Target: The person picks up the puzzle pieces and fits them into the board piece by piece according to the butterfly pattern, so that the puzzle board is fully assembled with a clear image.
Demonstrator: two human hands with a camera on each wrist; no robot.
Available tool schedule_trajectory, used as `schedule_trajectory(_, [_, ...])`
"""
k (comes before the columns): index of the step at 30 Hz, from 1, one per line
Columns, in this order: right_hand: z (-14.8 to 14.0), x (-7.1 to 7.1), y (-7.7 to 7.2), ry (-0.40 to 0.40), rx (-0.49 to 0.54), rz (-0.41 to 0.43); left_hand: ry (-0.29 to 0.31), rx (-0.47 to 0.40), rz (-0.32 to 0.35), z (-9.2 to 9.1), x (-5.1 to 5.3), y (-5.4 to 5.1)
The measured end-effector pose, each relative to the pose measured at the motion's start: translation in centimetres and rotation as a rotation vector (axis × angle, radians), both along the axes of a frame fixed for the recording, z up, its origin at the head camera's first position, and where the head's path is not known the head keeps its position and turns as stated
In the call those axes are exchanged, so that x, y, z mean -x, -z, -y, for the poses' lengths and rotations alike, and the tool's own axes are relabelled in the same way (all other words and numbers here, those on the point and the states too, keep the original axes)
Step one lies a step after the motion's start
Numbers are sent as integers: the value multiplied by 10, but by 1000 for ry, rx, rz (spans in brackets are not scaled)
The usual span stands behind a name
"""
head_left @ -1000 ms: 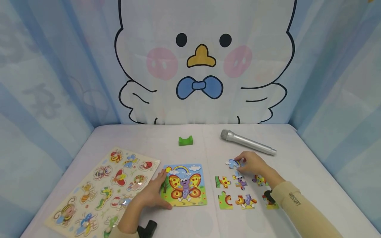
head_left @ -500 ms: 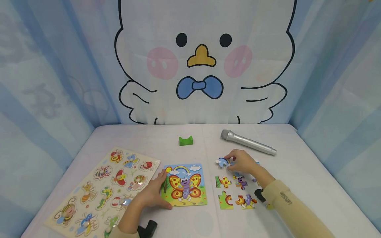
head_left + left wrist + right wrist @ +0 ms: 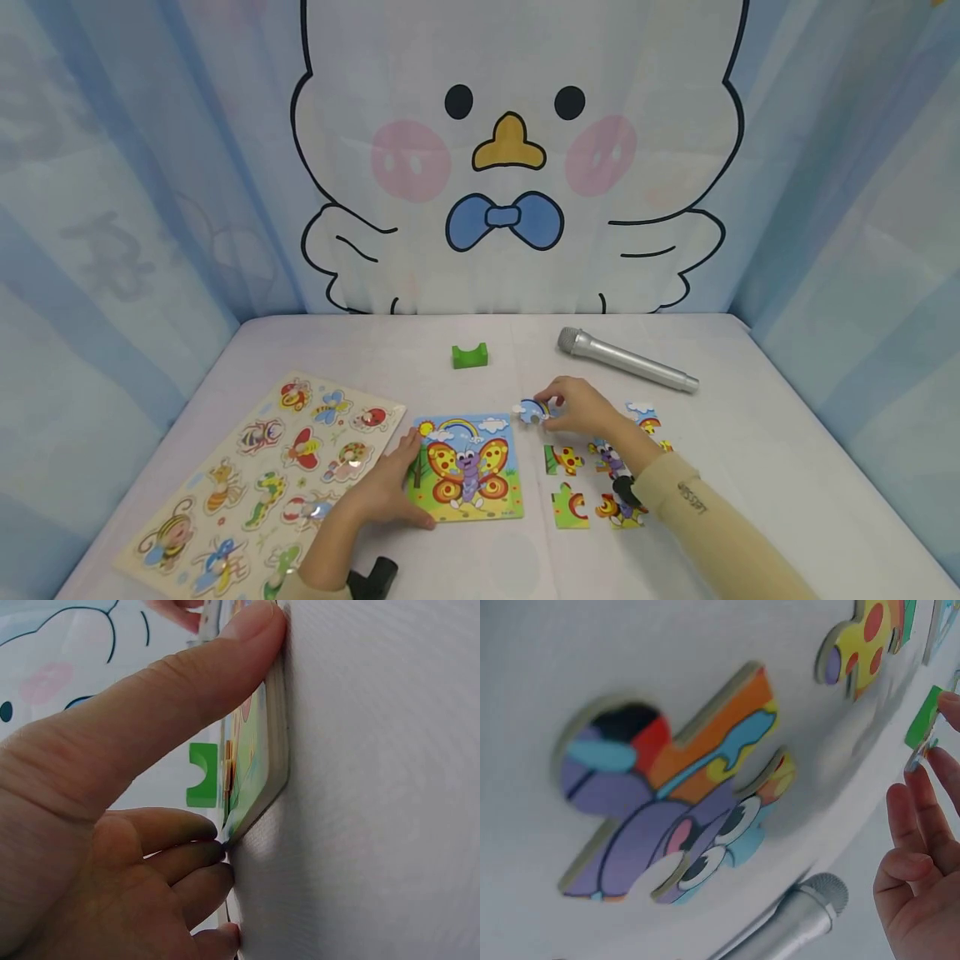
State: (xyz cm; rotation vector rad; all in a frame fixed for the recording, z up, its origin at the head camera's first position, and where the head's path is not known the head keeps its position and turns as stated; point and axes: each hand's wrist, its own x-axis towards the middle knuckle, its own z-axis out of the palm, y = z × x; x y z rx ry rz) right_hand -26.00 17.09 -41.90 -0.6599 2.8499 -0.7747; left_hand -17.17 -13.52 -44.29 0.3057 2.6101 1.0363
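My right hand pinches a blue rainbow puzzle piece between thumb and fingers, just off the upper right corner of the butterfly picture board. In the right wrist view that hand shows at the right edge, the piece seen nearly edge-on. My left hand rests at the board's left side, thumb at its lower edge; in the left wrist view the thumb of the left hand touches the board's edge. Several loose pieces lie to the right, among them a green-and-red one.
A large insect puzzle board lies at the left, by the left forearm. At the back are a green block and a silver microphone. A cloud piece lies right of the right wrist. A printed curtain hangs behind the table.
My right hand has moved left with the rainbow piece, from above the loose pieces to near the butterfly board. The cloud piece at the right has come into view. My left hand has stayed put.
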Motion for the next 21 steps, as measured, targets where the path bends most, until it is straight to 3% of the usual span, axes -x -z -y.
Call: schedule_trajectory(21, [63, -5, 1, -83, 76, 73, -8, 3, 9, -1, -2, -2])
